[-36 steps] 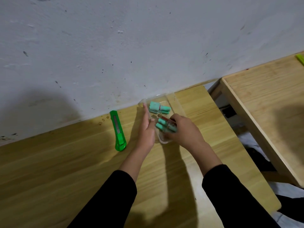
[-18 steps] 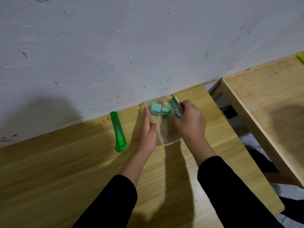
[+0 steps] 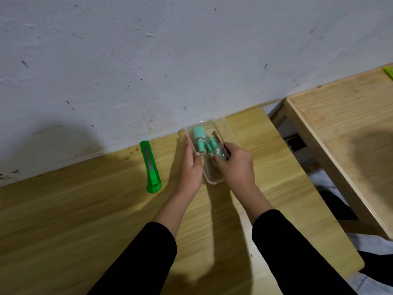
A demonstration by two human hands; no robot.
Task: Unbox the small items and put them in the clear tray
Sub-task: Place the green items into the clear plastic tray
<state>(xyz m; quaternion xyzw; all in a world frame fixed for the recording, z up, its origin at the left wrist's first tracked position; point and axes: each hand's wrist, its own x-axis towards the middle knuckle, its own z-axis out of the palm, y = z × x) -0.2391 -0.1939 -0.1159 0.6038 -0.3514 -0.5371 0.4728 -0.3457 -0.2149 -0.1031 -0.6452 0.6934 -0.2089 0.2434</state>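
Right hand (image 3: 235,165) has moved back down the clear tray (image 3: 214,180), grasping green items (image 3: 214,151); left hand (image 3: 191,165), flat, steadies its wall. Placement nearly complete.

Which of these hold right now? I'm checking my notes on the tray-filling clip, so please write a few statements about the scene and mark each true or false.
1. The green utility knife lies left of the clear tray. True.
2. The left hand holds the knife. False: it rests against the tray's left side.
3. The right hand grips teal items over the tray. True.
4. The tray is empty. False: a teal item lies inside.
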